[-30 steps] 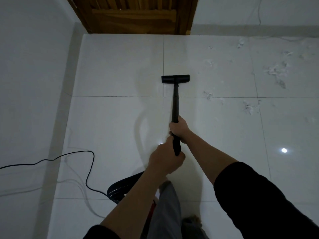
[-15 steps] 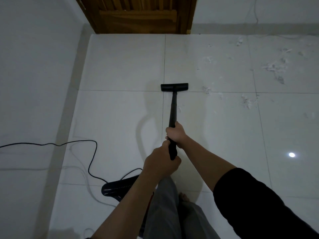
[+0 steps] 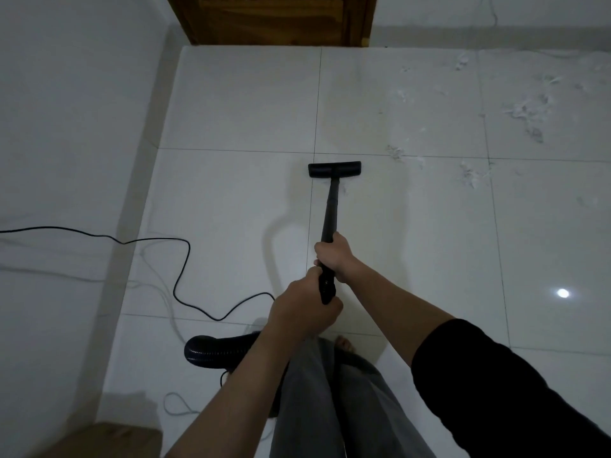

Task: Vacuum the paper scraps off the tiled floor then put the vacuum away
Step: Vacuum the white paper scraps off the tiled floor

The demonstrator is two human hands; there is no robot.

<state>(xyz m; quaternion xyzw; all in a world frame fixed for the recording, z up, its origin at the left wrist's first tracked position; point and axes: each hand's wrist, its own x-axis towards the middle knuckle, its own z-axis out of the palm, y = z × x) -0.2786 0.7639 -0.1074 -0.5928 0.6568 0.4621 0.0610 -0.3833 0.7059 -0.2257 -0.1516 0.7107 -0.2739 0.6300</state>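
On the tiled floor (image 3: 231,104) we work a black vacuum across pale squares, the far edge closed off by a wooden door (image 3: 274,18) and the left edge by a white wall (image 3: 66,127). We judge the job well short of done: the paper scraps (image 3: 525,110) lie thick toward the far right corner, with smaller tufts just right of the nozzle, and none of that patch looks swept.

The power cord (image 3: 180,259) loops in from the left edge, and the ribbed hose (image 3: 215,352) curls low beside our legs, slack enough, it seems, to let the wand reach forward.

We hold the wand (image 3: 331,209) out ahead at a slant so that the floor nozzle (image 3: 334,169) sits flat on the tile, just this side of a grout line.

Both hands are stacked on the wand's near end for leverage. Our right hand (image 3: 335,256) is the forward grip, fingers wrapped fully round the tube. Our left hand (image 3: 305,307) is the rear grip, closed round the wand's butt where the hose joins. Neither grip shows any slack.
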